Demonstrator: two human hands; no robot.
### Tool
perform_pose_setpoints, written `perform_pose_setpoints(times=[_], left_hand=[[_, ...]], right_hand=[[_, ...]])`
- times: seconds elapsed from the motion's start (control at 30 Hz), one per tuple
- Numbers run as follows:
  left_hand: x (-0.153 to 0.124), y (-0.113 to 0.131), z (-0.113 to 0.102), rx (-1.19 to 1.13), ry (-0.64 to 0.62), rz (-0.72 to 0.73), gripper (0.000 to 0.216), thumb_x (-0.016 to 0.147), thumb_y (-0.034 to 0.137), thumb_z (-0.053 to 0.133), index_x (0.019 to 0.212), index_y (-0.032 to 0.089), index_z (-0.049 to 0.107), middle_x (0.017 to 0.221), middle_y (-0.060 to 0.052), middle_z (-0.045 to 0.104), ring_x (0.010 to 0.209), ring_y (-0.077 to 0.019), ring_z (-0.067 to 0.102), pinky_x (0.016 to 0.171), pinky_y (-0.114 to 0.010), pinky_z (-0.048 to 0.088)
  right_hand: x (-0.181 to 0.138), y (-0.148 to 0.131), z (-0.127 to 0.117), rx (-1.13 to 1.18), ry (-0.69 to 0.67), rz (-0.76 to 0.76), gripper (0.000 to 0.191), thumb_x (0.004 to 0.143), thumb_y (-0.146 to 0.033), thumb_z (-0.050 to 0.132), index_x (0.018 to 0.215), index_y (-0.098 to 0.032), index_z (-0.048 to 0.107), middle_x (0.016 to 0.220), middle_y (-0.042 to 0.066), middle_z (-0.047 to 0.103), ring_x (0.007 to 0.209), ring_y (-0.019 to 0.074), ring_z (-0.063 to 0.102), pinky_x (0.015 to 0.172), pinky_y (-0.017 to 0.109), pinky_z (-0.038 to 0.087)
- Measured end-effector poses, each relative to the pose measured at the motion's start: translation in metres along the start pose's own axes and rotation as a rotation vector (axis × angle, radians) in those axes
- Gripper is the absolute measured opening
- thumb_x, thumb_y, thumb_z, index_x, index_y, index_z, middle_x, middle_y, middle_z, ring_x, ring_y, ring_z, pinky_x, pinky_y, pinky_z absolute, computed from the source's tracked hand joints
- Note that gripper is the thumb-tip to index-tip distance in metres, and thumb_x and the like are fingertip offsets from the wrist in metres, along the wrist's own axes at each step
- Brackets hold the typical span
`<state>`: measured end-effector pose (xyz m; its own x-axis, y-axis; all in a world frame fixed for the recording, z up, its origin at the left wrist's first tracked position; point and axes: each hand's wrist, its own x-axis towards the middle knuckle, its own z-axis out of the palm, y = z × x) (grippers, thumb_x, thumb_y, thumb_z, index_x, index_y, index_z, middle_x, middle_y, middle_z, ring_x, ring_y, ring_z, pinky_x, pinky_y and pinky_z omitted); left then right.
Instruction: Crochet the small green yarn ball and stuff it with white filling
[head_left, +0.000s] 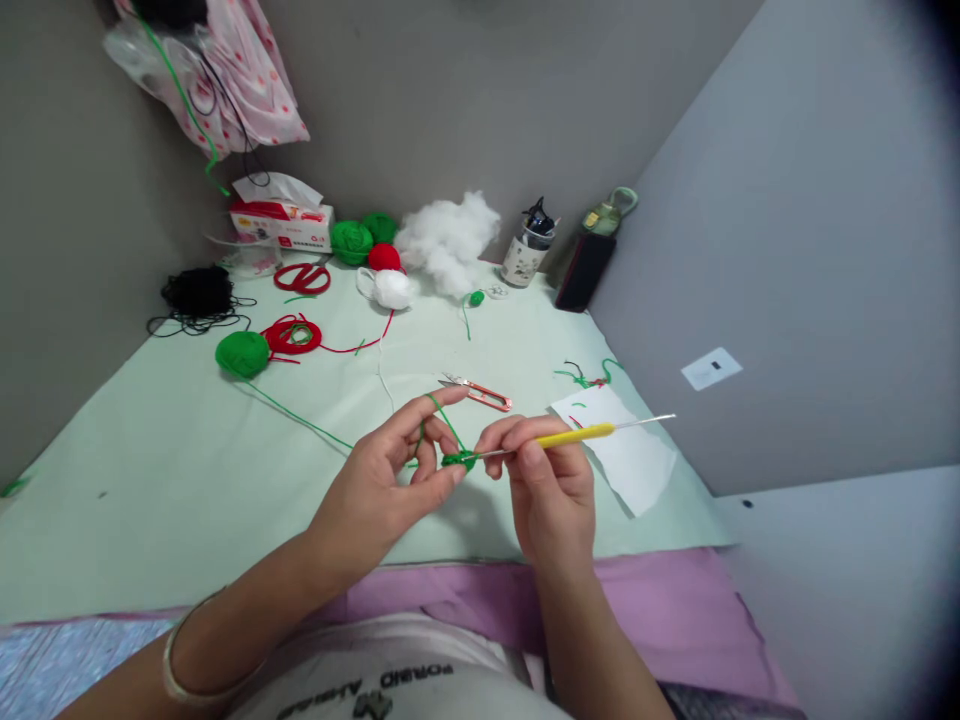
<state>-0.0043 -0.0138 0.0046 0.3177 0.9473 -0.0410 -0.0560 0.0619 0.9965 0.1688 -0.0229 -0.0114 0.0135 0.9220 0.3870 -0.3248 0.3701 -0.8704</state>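
Just below centre, left fingers [436,491] pinch the green crochet piece [458,460] — likely soft, light, best edge-held; right fingers [535,461] grip the yellow hook [576,436].

The yarn piece [454,460] sits between left hand [379,480] and right hand [549,480], before the snips [486,394] on the table [165,480].

A thin, pale, rounded bangle [169,660] circles the left forearm [277,580] at seven o'clock; whitish fabric top [405,640], black lettering [429,677], at six
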Motion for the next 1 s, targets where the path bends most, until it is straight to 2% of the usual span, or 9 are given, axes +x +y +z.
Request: perform_pose_setpoints(times=[0.13, 0.27, 0.47, 0.6, 1.0], left_hand=[[0.0004, 0.0026, -0.0007, 0.064, 0.022, 0.020, 0.057, 0.089, 0.018, 0.071, 0.141, 0.039, 0.060, 0.093, 0.005, 0.055, 0.073, -0.0085, 0.049, 0.084, -0.027, 0.044], [0.0014, -0.0006, -0.0023, 0.019, -0.006, 0.017, 0.052, 0.089, 0.022, 0.072, 0.138, 0.036, 0.063, 0.094, 0.004, 0.055, 0.071, -0.0083, 0.048, 0.081, -0.027, 0.044], [0.0007, -0.0042, -0.0010, -0.103, -0.032, 0.007, 0.068, 0.090, 0.028, 0.076, 0.152, 0.037, 0.050, 0.095, 0.003, 0.055, 0.073, -0.0089, 0.050, 0.078, -0.026, 0.045], [0.0012, -0.0023, 0.0005, -0.111, -0.067, -0.014, 0.070, 0.090, 0.029, 0.075, 0.154, 0.038, 0.048, 0.095, 0.003, 0.057, 0.072, -0.0089, 0.049, 0.078, -0.026, 0.045], [0.0030, -0.0032, -0.0022, -0.042, -0.040, 0.011, 0.060, 0.090, 0.025, 0.074, 0.146, 0.037, 0.055, 0.096, 0.004, 0.055, 0.072, -0.0083, 0.049, 0.080, -0.026, 0.045]], right_hand=[[-0.0017, -0.0005, -0.0030, -0.073, -0.033, -0.043, 0.016, 0.104, -0.023, 0.058, 0.100, -0.024, 0.073, 0.092, 0.004, 0.073, 0.079, 0.0139, 0.064, 0.070, 0.029, 0.050], [-0.0014, 0.0019, -0.0031, -0.049, -0.027, -0.047, 0.016, 0.104, -0.023, 0.058, 0.100, -0.024, 0.073, 0.093, 0.003, 0.073, 0.078, 0.0136, 0.064, 0.069, 0.028, 0.049], [0.0001, 0.0063, -0.0012, -0.091, -0.009, -0.087, 0.016, 0.102, -0.022, 0.061, 0.101, -0.024, 0.077, 0.095, 0.005, 0.073, 0.087, 0.0162, 0.064, 0.069, 0.029, 0.049], [0.0001, 0.0060, -0.0012, -0.148, -0.007, -0.096, 0.015, 0.100, -0.023, 0.065, 0.102, -0.025, 0.079, 0.093, 0.004, 0.073, 0.091, 0.0182, 0.066, 0.074, 0.031, 0.050], [0.0012, 0.0038, 0.0023, 0.013, 0.087, 0.026, 0.014, 0.101, -0.030, 0.065, 0.093, -0.024, 0.075, 0.088, 0.002, 0.075, 0.074, 0.0125, 0.062, 0.067, 0.026, 0.048]])
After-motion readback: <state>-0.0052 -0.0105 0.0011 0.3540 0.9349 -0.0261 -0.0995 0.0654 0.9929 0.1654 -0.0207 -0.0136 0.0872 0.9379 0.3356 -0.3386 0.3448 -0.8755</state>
